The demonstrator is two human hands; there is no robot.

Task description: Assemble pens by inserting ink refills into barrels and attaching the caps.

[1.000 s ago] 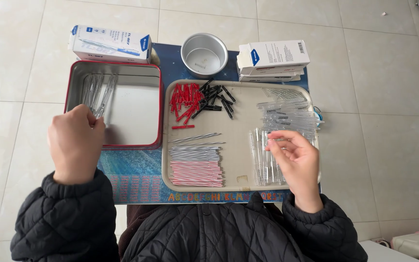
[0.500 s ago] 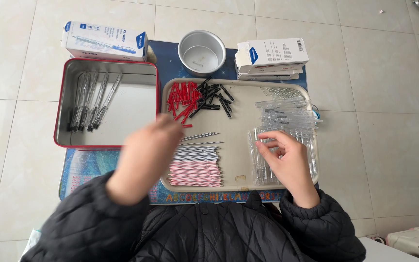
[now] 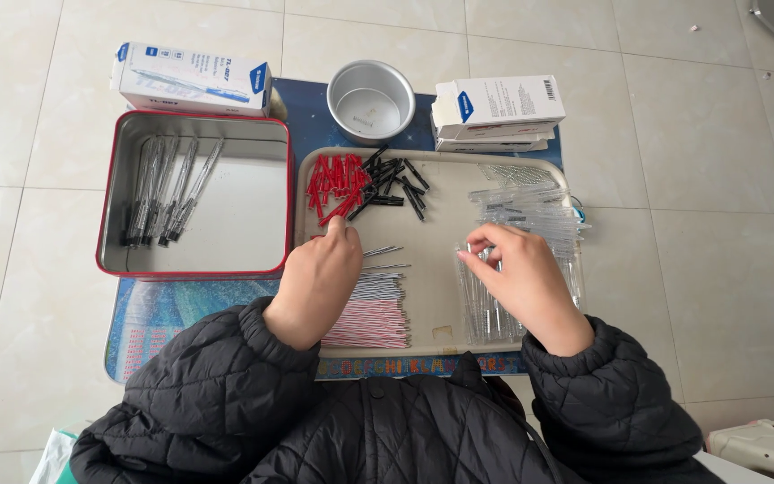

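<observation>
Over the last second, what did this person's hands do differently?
The left hand left the red-rimmed tin and swung right, onto the beige tray beside the red caps. What it grips is hidden. The right hand stayed at the clear pen barrels; boxes and the round pan are unmoved.

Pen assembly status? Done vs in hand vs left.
Done: a few finished pens lie in the red tin. In hand: left hand reaches the red caps; right hand picks at clear barrels. Left: most refills, black caps.
</observation>
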